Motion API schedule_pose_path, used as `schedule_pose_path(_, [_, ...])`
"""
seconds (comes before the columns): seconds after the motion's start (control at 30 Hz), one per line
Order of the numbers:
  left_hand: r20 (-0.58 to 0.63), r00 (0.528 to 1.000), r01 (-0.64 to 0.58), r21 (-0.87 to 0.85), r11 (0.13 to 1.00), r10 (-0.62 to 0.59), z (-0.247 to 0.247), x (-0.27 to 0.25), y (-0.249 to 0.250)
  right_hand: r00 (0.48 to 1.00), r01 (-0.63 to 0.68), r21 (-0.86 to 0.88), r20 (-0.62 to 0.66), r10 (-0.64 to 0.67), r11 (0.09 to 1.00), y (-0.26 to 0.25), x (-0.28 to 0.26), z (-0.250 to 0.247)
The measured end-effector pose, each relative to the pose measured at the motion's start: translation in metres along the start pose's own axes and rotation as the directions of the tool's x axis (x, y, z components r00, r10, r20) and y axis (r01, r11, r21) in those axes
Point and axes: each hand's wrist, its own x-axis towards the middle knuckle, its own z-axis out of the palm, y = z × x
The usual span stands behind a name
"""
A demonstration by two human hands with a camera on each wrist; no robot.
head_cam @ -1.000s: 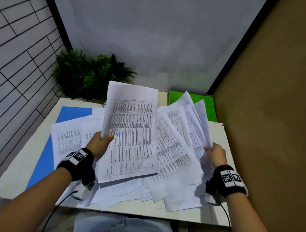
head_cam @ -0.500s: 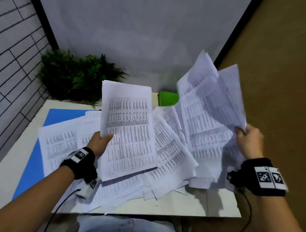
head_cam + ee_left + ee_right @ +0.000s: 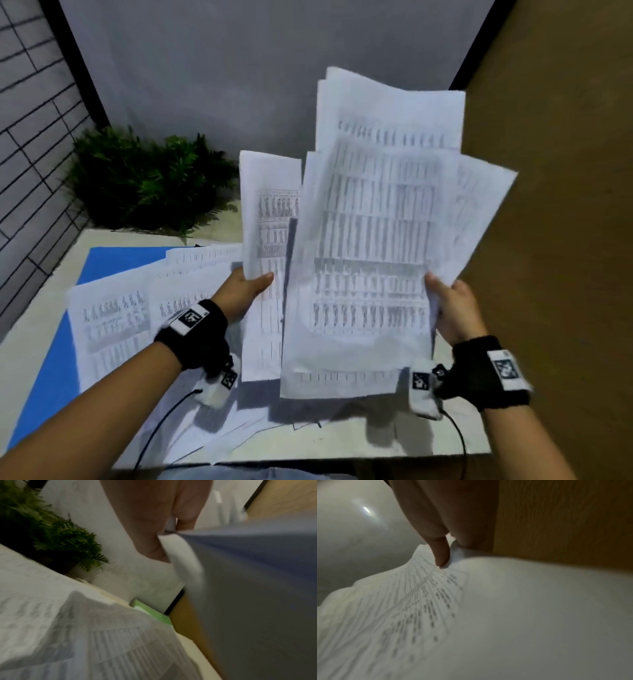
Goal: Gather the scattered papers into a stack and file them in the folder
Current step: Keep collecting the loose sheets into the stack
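A grey back wall [image 3: 239, 85], tiled wall [image 3: 30, 137] left, brown panel [image 3: 565, 205] right, fern [image 3: 144, 178] on white table [image 3: 394, 442].

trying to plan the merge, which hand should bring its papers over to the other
Probably the right hand: its fanned bunch is already lifted and overlaps the sheet held upright by the left hand.

Print on the raised sheets [image 3: 373, 260] too blurred to read, green folder [image 3: 150, 613] mostly hidden under papers [image 3: 85, 635], right fingers behind the sheets, both wrist views motion-smeared
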Motion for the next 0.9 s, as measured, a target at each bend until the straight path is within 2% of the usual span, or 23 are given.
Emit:
schedule_pose_path(0.07, [0.076,0.996,-0.055,0.023,0.998,0.053,0.006,-0.001,0.013,0.994,-0.065,0.068,0.098,0.058,0.996,0.016,0.001,0.021])
schedule_pose_path(0.17, [0.062,0.993,-0.106,0.024,0.994,0.105,0.007,0.0,0.023,0.963,-0.144,0.134,0.247,0.108,0.981,0.022,0.002,0.046])
schedule_pose_path(0.23, [0.015,0.989,-0.146,-0.05,0.988,0.147,0.002,-0.003,0.029,0.978,-0.079,0.131,0.204,0.051,0.988,0.02,0.005,0.058])
schedule_pose_path(0.33, [-0.033,0.977,-0.212,-0.278,0.937,0.211,-0.001,-0.013,0.046,0.992,0.118,0.055,0.028,-0.12,0.991,0.011,0.01,0.074])
schedule_pose_path(0.43, [-0.144,0.917,-0.396,-0.222,0.891,0.372,-0.001,-0.021,0.062,0.969,0.249,0.077,-0.007,-0.249,0.966,0.001,0.008,0.087])
schedule_pose_path(0.6, [-0.192,0.871,-0.483,-0.175,0.858,0.451,-0.004,-0.023,0.057,0.955,0.263,0.1,0.118,-0.273,0.96,0.0,0.004,0.097])
schedule_pose_path(0.77, [-0.122,0.895,-0.445,-0.154,0.882,0.43,-0.008,-0.015,0.043,0.954,0.24,0.065,0.171,-0.248,0.969,0.001,0.008,0.094])
schedule_pose_path(0.9, [-0.143,0.899,-0.437,-0.196,0.878,0.415,-0.004,-0.011,0.047,0.954,0.251,0.049,0.158,-0.256,0.967,-0.002,0.007,0.093])
